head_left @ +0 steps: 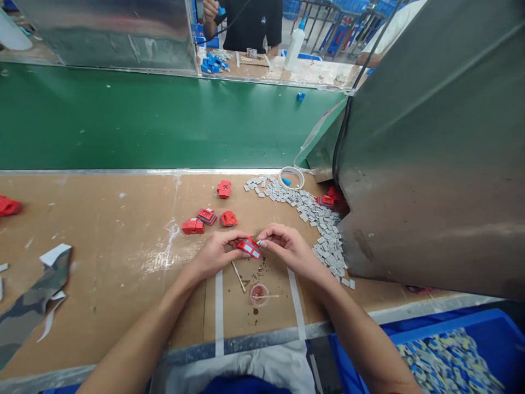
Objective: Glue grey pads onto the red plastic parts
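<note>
My left hand (218,253) is closed around a small red toy car (249,248) with light blue windows and a grey stripe. The thumb and fingers of my right hand (284,247) pinch a small pale piece (260,242) against the car's right end; its exact shape is too small to tell. Below my hands, a small clear cup (259,294) of reddish liquid has a thin stick lying across it. A cotton swab (238,277) rests on the cardboard nearby. Beyond my left hand sit several more red car bodies (207,216).
Many flat grey pieces (324,230) spread along the right, with a tape roll (291,178) behind them. A metal panel (435,148) bounds the right side. A green belt (164,117) runs across; a co-worker (252,24) stands beyond it. A blue bin (492,334) sits lower right.
</note>
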`<action>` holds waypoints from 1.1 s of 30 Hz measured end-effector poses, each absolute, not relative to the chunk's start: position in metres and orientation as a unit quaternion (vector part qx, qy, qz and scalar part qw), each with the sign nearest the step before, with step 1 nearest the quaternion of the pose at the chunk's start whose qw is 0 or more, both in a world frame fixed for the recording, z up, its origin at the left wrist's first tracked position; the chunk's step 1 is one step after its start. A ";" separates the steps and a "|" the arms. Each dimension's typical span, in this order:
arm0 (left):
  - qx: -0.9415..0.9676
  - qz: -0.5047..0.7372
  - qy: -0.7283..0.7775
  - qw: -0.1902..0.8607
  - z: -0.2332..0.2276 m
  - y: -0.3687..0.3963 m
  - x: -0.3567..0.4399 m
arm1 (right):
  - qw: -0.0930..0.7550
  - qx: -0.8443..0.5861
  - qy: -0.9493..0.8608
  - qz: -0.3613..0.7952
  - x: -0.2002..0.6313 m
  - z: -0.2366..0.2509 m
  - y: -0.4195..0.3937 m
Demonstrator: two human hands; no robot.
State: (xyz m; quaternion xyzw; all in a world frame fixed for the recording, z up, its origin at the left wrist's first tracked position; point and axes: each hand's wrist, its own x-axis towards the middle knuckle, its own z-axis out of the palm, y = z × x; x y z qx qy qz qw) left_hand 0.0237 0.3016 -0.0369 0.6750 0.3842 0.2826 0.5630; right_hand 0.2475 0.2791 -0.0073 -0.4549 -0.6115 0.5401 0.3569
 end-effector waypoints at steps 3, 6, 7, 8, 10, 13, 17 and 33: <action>0.688 0.276 0.381 0.552 -0.037 0.302 0.024 | 0.345 -0.469 -0.622 0.523 0.245 -0.016 0.279; 0.694 0.274 0.376 0.549 -0.037 0.302 0.024 | 0.352 -0.485 -0.618 0.509 0.242 -0.022 0.278; 0.695 0.274 0.375 0.549 -0.037 0.302 0.024 | 0.358 -0.488 -0.615 0.506 0.240 -0.024 0.278; 0.695 0.276 0.376 0.547 -0.038 0.302 0.024 | 0.362 -0.490 -0.613 0.503 0.239 -0.025 0.278; 0.697 0.278 0.380 0.540 -0.038 0.302 0.023 | 0.363 -0.496 -0.616 0.492 0.237 -0.025 0.276; 0.713 0.279 0.390 0.512 -0.036 0.302 0.023 | 0.355 -0.514 -0.648 0.436 0.235 -0.024 0.274; 0.746 0.277 0.392 0.462 -0.036 0.299 0.025 | 0.334 -0.514 -0.710 0.348 0.235 -0.020 0.270; 0.847 0.308 0.333 0.278 -0.043 0.285 0.022 | 0.275 -0.465 -0.752 0.379 0.239 -0.008 0.269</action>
